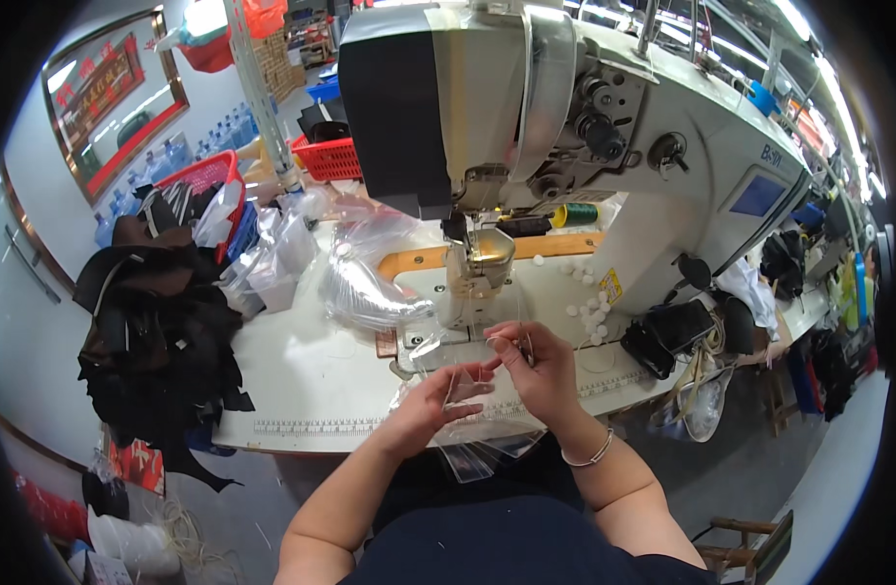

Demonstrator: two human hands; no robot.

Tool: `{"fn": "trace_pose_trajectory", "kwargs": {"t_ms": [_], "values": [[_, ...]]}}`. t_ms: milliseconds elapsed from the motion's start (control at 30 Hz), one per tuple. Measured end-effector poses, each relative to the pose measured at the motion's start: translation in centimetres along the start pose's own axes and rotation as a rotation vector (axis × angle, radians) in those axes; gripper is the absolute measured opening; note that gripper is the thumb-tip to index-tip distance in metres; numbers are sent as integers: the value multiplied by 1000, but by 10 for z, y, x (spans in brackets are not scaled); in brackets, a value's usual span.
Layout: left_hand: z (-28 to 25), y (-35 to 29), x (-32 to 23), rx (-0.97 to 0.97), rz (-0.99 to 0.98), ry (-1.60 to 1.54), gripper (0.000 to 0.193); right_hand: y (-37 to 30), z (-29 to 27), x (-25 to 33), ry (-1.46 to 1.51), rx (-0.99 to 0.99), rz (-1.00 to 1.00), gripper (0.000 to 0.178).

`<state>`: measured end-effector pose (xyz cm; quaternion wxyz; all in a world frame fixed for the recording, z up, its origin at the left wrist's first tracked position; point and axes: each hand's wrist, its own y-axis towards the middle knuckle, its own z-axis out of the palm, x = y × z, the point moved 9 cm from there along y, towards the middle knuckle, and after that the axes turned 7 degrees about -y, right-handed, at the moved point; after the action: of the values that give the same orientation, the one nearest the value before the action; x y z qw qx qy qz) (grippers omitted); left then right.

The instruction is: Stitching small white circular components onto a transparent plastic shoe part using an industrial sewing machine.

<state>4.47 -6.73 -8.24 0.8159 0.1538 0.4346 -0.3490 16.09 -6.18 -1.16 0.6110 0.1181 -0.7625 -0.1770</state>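
Observation:
In front of the sewing machine's post [472, 283], my two hands are close together over the table's near edge. The fingers of my left hand [430, 405] are bent around a piece of clear plastic [465, 387], with its fingertips near the right hand. My right hand [541, 375] is closed in a pinch, its thumb against the forefinger. Something small and pale shows at those fingertips, too small to name. More clear plastic strips [467, 461] hang below the hands, over my lap. The sewing machine [653, 146] has its needle area just beyond my hands.
Clear plastic pieces [370, 283] lie heaped left of the post. Small white round pieces [594, 317] are scattered to its right, near a black pouch [677, 330]. Dark material [155, 341] piles up at far left. A red basket [326, 159] stands behind. A ruler strip [311, 427] follows the table edge.

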Motion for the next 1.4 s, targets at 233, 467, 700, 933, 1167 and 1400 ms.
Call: {"fn": "trace_pose_trajectory", "kwargs": {"t_ms": [233, 467, 700, 933, 1167, 1400], "values": [[-42, -28, 0, -412, 253, -134, 17, 2, 18, 0, 61, -39, 53, 5], [-17, -40, -24, -298, 200, -125, 16, -15, 21, -24, -172, 185, 270, 7], [-23, -49, -37, -321, 333, 203, 16, -23, 58, -27, 232, 454, 515, 12], [-35, -55, -30, -412, 312, 162, 14, -26, 70, -31, 239, 456, 497, 16], [-38, -59, -32, -488, 364, 55, 10, -29, 75, -38, 250, 523, 526, 14], [-49, -57, -22, -529, 346, 15, 10, -24, 66, -25, 27, 511, 344, 15]]}}
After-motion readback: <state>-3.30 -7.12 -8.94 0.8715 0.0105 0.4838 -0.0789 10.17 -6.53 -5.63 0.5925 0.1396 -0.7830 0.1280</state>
